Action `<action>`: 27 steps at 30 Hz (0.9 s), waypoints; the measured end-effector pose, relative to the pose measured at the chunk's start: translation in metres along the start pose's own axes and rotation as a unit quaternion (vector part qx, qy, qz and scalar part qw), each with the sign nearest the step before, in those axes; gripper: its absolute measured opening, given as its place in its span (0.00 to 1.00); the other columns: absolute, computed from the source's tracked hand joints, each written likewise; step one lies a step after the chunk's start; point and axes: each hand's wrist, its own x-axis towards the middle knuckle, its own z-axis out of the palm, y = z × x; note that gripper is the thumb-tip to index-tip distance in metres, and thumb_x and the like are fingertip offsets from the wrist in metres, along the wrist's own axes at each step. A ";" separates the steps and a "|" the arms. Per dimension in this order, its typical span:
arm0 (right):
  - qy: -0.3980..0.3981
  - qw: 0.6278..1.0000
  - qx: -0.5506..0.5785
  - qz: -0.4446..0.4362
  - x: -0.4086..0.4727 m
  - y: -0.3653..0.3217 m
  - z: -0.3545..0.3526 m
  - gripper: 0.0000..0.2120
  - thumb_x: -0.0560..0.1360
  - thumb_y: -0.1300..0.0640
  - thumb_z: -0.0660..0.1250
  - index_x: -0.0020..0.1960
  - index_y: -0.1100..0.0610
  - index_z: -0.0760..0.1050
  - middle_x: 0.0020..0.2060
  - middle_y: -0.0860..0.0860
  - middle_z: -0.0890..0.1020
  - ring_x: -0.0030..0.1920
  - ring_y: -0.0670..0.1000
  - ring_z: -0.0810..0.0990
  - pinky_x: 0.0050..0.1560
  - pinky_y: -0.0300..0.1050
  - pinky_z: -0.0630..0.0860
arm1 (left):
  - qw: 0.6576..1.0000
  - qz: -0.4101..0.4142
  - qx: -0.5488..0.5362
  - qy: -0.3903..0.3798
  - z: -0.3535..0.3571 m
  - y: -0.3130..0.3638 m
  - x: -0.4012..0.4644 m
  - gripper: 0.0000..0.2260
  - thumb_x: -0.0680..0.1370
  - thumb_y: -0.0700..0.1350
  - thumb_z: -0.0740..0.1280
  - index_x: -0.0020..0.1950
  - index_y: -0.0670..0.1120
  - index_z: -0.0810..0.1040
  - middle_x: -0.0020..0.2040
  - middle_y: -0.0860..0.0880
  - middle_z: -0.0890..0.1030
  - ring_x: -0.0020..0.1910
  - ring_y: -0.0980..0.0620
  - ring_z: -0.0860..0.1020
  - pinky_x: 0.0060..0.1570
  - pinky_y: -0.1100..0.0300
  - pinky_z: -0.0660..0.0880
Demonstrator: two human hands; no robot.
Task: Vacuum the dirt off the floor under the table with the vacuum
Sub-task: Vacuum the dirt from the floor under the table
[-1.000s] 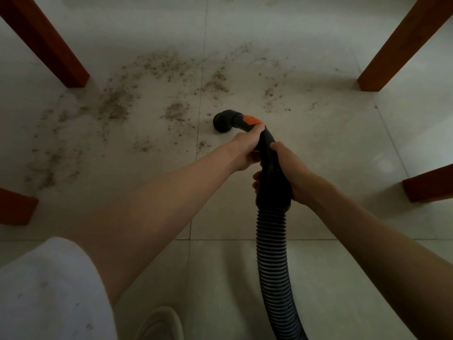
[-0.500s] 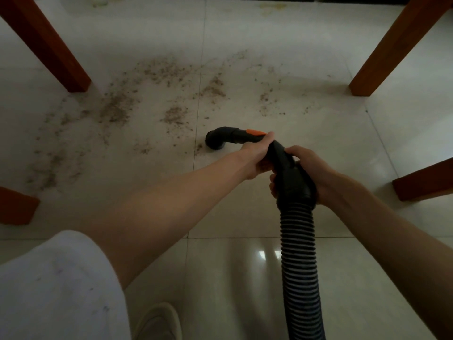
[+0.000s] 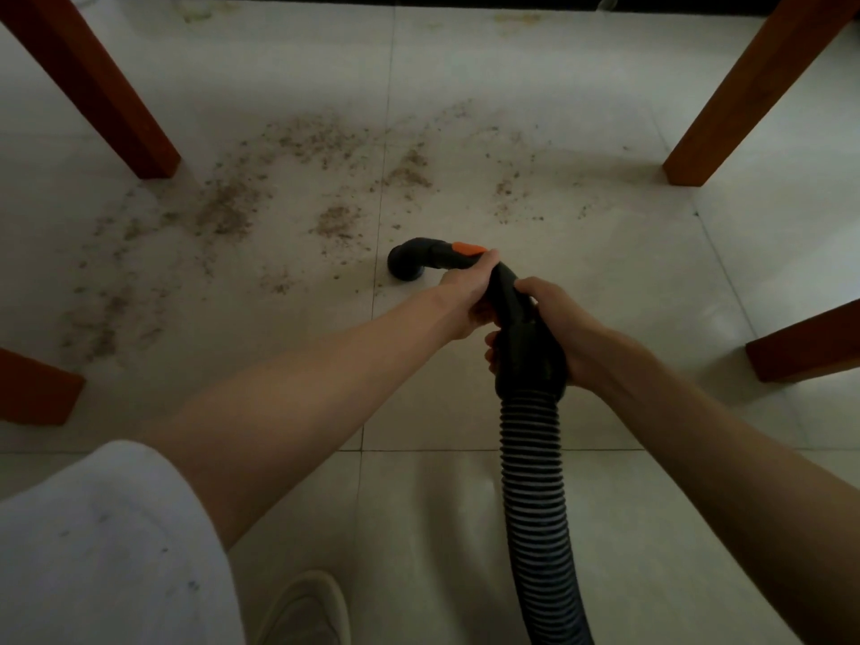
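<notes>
A black vacuum handle (image 3: 523, 332) with an orange button (image 3: 469, 248) ends in a bent nozzle (image 3: 409, 262) whose mouth rests on the pale tiled floor (image 3: 605, 281). My left hand (image 3: 470, 290) grips the handle just behind the orange button. My right hand (image 3: 558, 328) holds the thicker part of the handle lower down. A ribbed black hose (image 3: 535, 481) runs from the handle toward the bottom edge. Brown dirt (image 3: 223, 211) lies scattered over the tiles to the left of and beyond the nozzle.
Wooden table legs stand at far left (image 3: 102, 90) and far right (image 3: 744, 90). Two more wooden legs show at the left edge (image 3: 32, 388) and the right edge (image 3: 805, 342). My light shoe (image 3: 307, 607) and white clothing (image 3: 102, 551) fill the bottom left.
The nozzle and both hands have drawn back toward me across the tile. The small dirt patch just left of the nozzle is gone.
</notes>
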 end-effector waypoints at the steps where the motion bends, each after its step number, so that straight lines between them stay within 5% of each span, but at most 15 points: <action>1: 0.001 1.000 -0.004 0.000 0.001 -0.001 0.002 0.19 0.80 0.48 0.55 0.51 0.64 0.72 0.26 0.57 0.79 0.24 0.53 0.78 0.28 0.44 0.79 | 1.000 0.001 -0.004 0.001 -0.001 0.000 0.000 0.17 0.77 0.52 0.66 0.58 0.40 0.73 0.43 0.44 0.79 0.39 0.48 0.79 0.37 0.59 0.77; 5: -0.009 1.000 -0.024 0.016 -0.002 -0.006 -0.002 0.19 0.80 0.48 0.55 0.50 0.64 0.72 0.27 0.57 0.79 0.25 0.54 0.79 0.32 0.45 0.79 | 1.000 0.002 -0.024 -0.006 -0.003 -0.002 0.001 0.15 0.77 0.50 0.66 0.56 0.40 0.73 0.44 0.44 0.79 0.42 0.48 0.79 0.44 0.57 0.78; 17: -0.018 0.998 -0.055 0.015 -0.011 0.004 -0.001 0.19 0.80 0.48 0.54 0.48 0.64 0.71 0.26 0.58 0.79 0.25 0.54 0.79 0.29 0.43 0.79 | 0.999 0.006 -0.038 0.003 -0.005 -0.014 -0.009 0.16 0.79 0.50 0.63 0.59 0.39 0.72 0.43 0.44 0.78 0.40 0.48 0.79 0.41 0.56 0.78; 23: -0.018 0.997 -0.075 0.000 -0.011 0.013 0.005 0.19 0.80 0.47 0.54 0.51 0.63 0.71 0.28 0.58 0.80 0.27 0.55 0.80 0.32 0.46 0.79 | 0.999 0.024 -0.029 0.014 -0.011 -0.022 -0.014 0.20 0.79 0.52 0.62 0.63 0.38 0.71 0.47 0.44 0.78 0.51 0.44 0.79 0.52 0.53 0.77; 27: -0.019 0.995 -0.097 -0.007 -0.016 0.018 0.007 0.20 0.81 0.45 0.54 0.53 0.62 0.71 0.28 0.57 0.80 0.28 0.54 0.80 0.31 0.45 0.80 | 0.999 0.030 -0.022 0.015 -0.013 -0.025 -0.020 0.19 0.80 0.52 0.60 0.62 0.38 0.71 0.45 0.44 0.78 0.45 0.46 0.78 0.49 0.54 0.77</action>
